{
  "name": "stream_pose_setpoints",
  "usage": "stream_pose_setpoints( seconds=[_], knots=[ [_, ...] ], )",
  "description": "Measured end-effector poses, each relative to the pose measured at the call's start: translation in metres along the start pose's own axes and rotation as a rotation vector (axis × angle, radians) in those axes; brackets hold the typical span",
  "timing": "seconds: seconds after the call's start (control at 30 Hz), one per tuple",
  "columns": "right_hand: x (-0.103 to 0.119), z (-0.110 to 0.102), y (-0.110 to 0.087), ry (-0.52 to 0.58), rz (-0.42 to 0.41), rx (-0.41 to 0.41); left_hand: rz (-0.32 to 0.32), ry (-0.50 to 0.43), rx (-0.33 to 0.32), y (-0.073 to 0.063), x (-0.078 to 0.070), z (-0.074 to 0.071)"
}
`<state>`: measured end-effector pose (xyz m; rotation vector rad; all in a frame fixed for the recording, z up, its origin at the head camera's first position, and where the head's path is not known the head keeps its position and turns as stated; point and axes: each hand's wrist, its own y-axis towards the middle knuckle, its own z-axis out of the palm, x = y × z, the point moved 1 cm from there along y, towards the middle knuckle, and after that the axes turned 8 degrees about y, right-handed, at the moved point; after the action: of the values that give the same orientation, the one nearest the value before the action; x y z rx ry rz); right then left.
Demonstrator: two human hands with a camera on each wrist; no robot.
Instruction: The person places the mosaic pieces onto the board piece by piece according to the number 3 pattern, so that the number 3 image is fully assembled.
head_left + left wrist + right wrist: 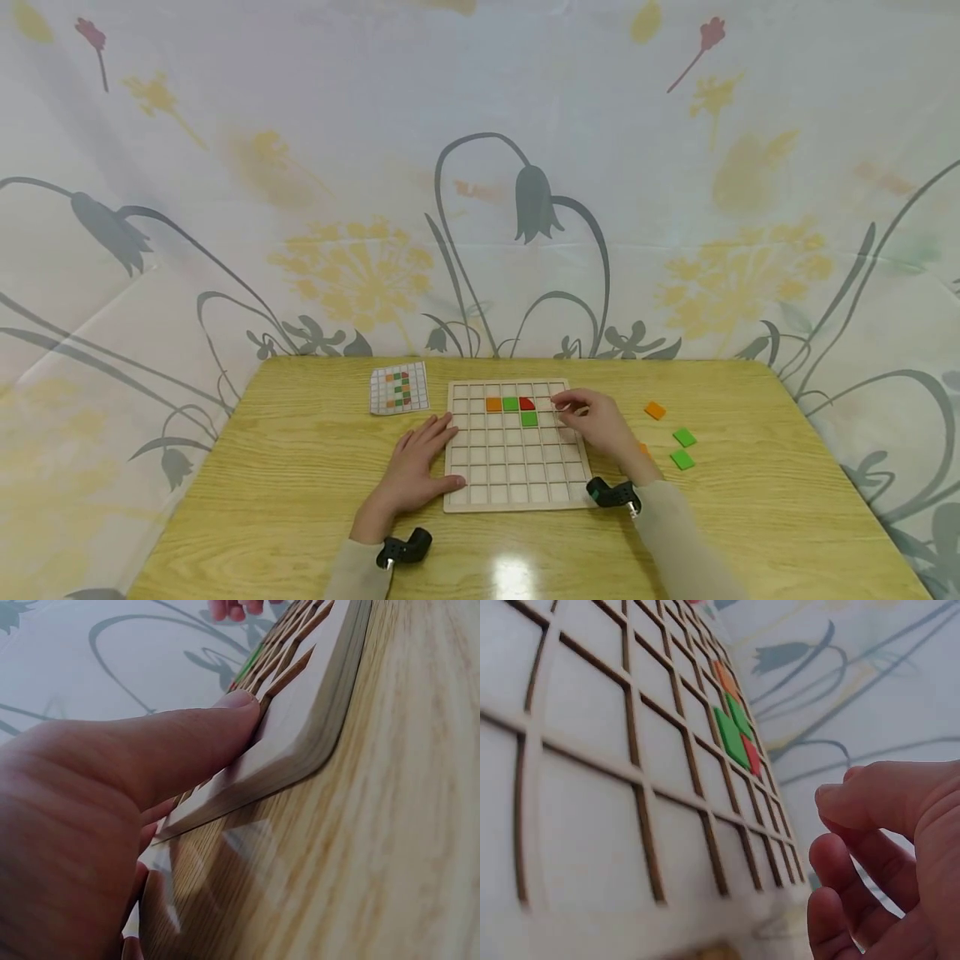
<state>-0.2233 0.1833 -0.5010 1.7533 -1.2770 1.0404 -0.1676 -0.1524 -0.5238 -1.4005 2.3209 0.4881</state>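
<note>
Over the upper right of the board, the right hand has curled fingers just right of the red tile; honestly can't tell if they're pinching anything. Left hand's spread out along the board's left edge, thumb resting on the rim.

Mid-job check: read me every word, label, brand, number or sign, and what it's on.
None readable in any view.
Card: coloured grid only; any fine print is too small.
Board, tiles: no lettering visible.
Wrist cameras: any marks too small to read.
</note>
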Motion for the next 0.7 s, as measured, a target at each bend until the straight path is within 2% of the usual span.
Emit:
stream_pose_setpoints(
  seconds=[0.13, 0.4, 0.7],
  knots=[
    [-0.004, -0.020, -0.004, -0.022, -0.001, -0.016, -0.002, -0.006, 0.000, 0.000, 0.000, -0.001],
    [-0.015, -0.056, -0.023, -0.129, -0.072, -0.062, 0.000, 0.009, 0.004, 0.001, 0.003, 0.002],
    [-0.019, -0.080, -0.053, -0.205, -0.006, -0.069, 0.000, 0.001, -0.001, 0.001, 0.003, 0.002]
  ],
)
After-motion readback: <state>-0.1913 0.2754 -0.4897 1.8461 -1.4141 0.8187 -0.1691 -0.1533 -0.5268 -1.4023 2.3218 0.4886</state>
